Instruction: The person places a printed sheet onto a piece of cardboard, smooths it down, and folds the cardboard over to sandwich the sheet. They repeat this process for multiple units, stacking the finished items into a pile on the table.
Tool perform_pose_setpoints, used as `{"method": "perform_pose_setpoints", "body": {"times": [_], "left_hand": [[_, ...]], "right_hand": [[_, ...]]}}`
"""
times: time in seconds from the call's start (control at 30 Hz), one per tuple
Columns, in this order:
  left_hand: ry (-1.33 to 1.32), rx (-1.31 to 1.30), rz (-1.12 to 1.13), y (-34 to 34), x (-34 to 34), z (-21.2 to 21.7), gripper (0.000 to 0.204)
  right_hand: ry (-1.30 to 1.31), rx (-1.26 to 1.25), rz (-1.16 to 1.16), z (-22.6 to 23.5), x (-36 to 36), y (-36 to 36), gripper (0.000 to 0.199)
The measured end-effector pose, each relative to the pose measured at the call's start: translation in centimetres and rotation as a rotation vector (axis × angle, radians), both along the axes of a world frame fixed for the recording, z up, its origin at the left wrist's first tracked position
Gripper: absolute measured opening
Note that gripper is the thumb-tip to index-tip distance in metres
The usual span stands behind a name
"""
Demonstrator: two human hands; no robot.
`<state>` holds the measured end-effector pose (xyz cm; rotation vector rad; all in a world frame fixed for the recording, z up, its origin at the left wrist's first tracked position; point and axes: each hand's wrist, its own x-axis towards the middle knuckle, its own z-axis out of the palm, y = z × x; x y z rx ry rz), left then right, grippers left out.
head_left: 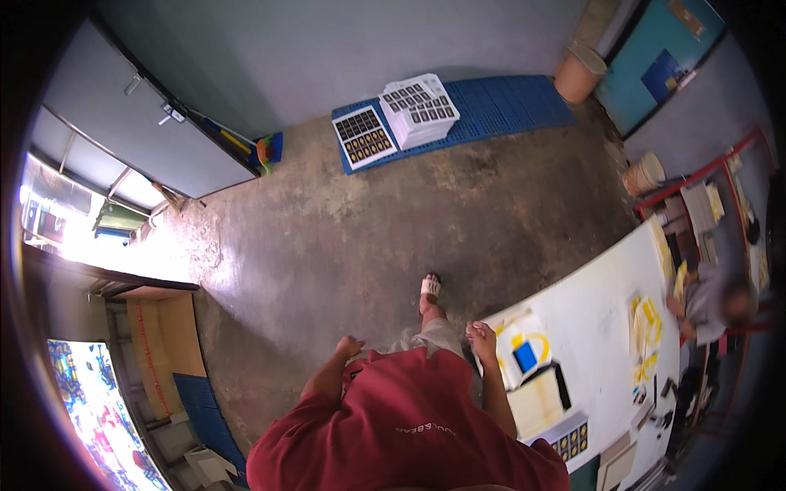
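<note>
My left hand (350,346) hangs at my side by the red shirt, over the floor, with its fingers loosely curled and nothing visible in them. On the other side, my right hand (481,334) is closed and looks bare of any object, close to the left edge of a long white table (585,307). On that table near the right hand lie a white sheet with a yellow shape and a blue block (525,356). A cream board (534,403) with a dark edge is nearer to me. My one visible foot wears a light sandal (431,286).
Ahead by the wall, a blue pallet (512,106) bears a stack of printed sheets (419,110) and a sheet with gold ovals (363,137). A co-worker (714,303) stands beyond the table. A grey door (151,98) stands at left; bins (644,174) stand at right.
</note>
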<state>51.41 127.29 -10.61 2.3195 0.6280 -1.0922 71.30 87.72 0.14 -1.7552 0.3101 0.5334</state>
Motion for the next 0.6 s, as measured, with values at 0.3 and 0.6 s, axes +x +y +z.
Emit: {"method": "perform_pose_setpoints", "body": {"times": [0.3, 0.6], "left_hand": [[-0.24, 0.007, 0.868, 8.5, 20.4, 13.1, 0.067], [-0.191, -0.114, 0.832, 19.0, 42.3, 4.6, 0.065]], "right_hand": [[-0.019, -0.129, 0.157, 1.3, 29.1, 9.6, 0.043], [0.3, -0.268, 0.052, -8.5, 42.2, 10.1, 0.033]]}}
